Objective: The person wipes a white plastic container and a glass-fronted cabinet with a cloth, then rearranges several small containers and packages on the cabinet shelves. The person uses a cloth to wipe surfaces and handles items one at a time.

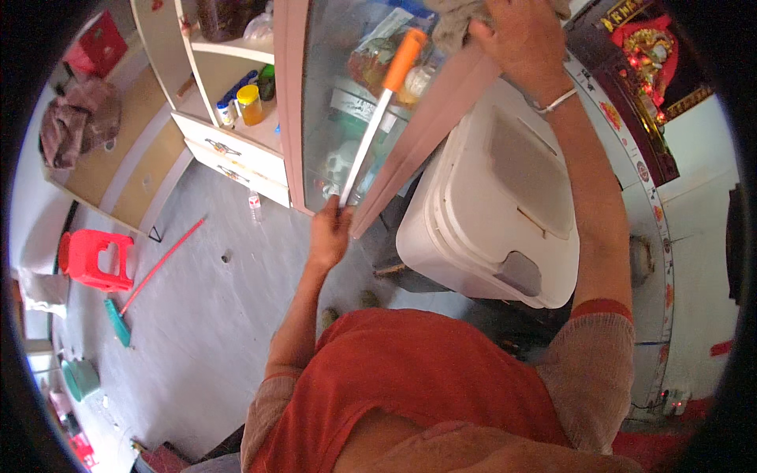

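My left hand [332, 233] is closed on the lower end of a white stick [369, 139] that has an orange handle-like end [405, 59] pointing up. This stick slants in front of the glass panel of a pink-framed cabinet door [331, 71]. At the top, my right hand [523, 44] presses on a grey-beige cloth [452, 23] against the upper part of the pink frame [437, 118]. Bags and other items show behind the glass. Under my right forearm stands a white lidded plastic bin [502, 177].
Left of the door, a white shelf unit [230, 154] holds a yellow-lidded jar [249, 105]. A plastic bottle [254, 207], a red plastic stool [100, 260], a broom [118, 324] and a green bucket [81, 379] stand or lie on the floor. A decorated altar [650, 65] is at right.
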Demonstrator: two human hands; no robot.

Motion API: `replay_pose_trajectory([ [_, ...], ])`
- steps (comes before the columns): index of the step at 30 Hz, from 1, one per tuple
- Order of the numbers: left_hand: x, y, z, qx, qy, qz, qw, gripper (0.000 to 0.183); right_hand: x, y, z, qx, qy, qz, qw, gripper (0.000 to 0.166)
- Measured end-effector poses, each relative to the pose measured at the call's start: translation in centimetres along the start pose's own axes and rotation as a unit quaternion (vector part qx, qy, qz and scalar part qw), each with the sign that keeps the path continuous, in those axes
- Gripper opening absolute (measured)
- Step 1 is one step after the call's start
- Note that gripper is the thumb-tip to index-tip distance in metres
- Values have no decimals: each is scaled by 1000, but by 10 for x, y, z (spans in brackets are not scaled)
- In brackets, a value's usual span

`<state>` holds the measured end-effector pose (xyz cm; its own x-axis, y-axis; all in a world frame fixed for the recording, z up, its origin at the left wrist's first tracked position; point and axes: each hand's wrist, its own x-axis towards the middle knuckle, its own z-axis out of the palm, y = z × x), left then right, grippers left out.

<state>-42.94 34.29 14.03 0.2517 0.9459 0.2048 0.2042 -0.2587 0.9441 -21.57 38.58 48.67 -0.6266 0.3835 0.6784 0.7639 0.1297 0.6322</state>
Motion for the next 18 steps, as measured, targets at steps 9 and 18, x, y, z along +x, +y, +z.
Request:
replay_pose_trajectory([
  [9, -106, -47, -204, -90, 408, 14, 909, 8, -104, -88, 111, 167, -463, -148, 858, 49],
  [18, -204, -6, -297, -74, 485, 68, 869, 28, -86, -123, 161, 177, -597, -341, 705, 48],
])
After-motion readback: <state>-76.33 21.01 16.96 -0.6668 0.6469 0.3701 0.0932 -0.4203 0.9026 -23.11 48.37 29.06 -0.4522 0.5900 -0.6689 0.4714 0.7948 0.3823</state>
